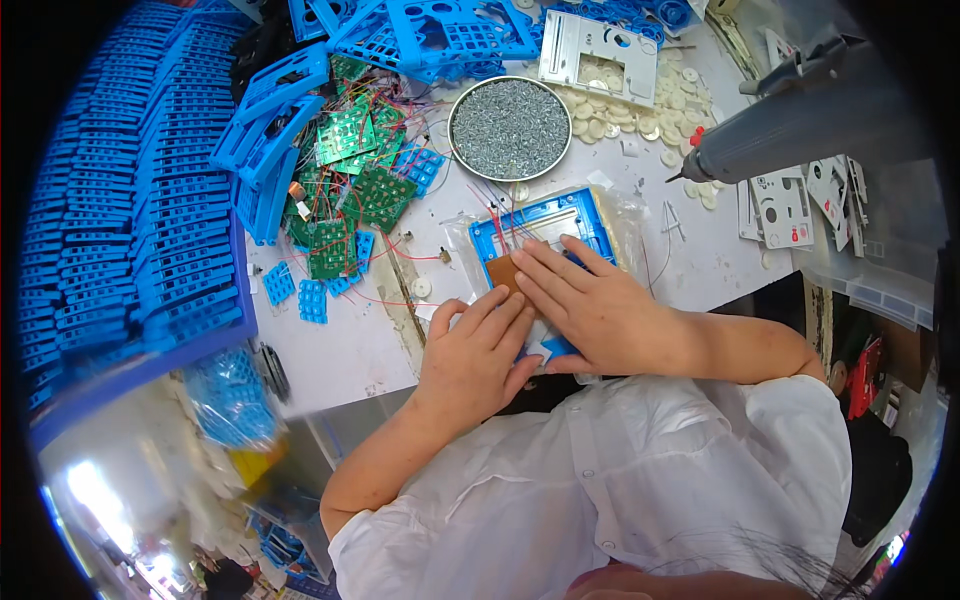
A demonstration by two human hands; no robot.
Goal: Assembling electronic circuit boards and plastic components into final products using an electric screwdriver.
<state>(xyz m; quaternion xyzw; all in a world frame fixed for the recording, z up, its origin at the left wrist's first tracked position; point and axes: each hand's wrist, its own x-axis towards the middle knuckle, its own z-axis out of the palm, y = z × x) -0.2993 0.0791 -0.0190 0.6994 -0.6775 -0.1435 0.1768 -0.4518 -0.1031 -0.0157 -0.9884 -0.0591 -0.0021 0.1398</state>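
Observation:
A blue plastic casing point(484, 238) lies on a clear plastic bag point(628, 212) at the table's near edge, with thin red wires point(497, 222) running out of it. A brown rectangular piece point(503, 272) sits in the casing. My right hand point(610, 315) lies flat across the casing, fingers stretched, their tips touching or just over the brown piece. From the left, my left hand point(472, 355) reaches in with its fingers extended, the tips at the brown piece's near edge. Both hands look open. My palms and fingers hide the casing's near part.
Beyond the casing stands a round tray of small screws point(510, 130). Left of it lie green circuit boards point(348, 135) with wires and blue keypads point(313, 300). Blue frames point(120, 200) are stacked far left. A grey electric screwdriver point(800, 120) hangs at right, near white panels point(785, 210).

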